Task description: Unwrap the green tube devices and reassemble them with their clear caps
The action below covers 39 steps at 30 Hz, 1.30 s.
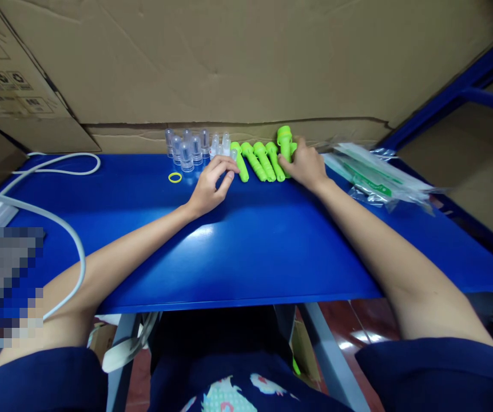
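Several bright green plastic parts (258,161) lie side by side in a row at the far edge of the blue table (246,252). My right hand (304,165) is curled round the rightmost green part (285,142), which stands taller than the others. My left hand (212,186) rests on the table with bent fingers, its fingertips touching the left end of the green row near a small clear piece (233,153). A cluster of clear plastic caps (189,150) stands left of the green parts.
A yellow rubber band (175,177) lies near the caps. Clear plastic bags with green print (373,174) are stacked at the right. A white cable (53,220) loops over the left side. Cardboard boxes (229,63) wall the back; a blue frame (465,86) rises at right.
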Each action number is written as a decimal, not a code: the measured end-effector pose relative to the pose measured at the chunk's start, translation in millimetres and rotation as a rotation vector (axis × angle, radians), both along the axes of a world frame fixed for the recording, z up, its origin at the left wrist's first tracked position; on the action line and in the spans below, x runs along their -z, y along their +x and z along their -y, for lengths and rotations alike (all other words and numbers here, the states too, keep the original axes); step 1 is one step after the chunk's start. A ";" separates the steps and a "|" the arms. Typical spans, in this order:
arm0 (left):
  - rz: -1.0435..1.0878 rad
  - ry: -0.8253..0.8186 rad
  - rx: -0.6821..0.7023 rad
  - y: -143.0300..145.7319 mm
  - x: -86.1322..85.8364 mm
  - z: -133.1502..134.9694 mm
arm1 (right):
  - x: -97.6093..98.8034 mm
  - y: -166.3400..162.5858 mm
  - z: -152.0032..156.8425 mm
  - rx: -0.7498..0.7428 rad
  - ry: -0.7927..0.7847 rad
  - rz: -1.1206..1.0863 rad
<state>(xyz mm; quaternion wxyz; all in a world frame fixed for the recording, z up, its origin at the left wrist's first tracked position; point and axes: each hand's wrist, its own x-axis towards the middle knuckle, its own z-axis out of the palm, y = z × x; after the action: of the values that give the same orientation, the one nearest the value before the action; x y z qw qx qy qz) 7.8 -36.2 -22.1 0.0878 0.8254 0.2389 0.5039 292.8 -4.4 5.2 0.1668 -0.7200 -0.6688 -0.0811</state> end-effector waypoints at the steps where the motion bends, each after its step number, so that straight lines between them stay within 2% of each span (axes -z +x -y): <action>1: -0.006 0.004 -0.001 0.0 -0.2 0.3 | -0.9 -1.5 1.1 0.000 0.001 0.010; 17: -0.044 -0.038 -0.006 0.0 -2.1 3.6 | -3.4 -8.6 4.5 -0.006 -0.110 0.136; 26: -0.046 -0.013 -0.004 0.1 -0.9 2.9 | -10.8 -14.4 9.1 0.005 -0.162 0.139; 39: -0.046 -0.024 0.003 0.7 -2.7 5.6 | -11.0 -10.4 6.4 0.019 -0.203 0.143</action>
<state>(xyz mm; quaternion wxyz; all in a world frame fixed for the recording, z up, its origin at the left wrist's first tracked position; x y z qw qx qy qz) 8.5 -41.8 -19.5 0.0931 0.8359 0.2458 0.4819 282.4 -10.9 16.2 0.0441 -0.7317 -0.6770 -0.0658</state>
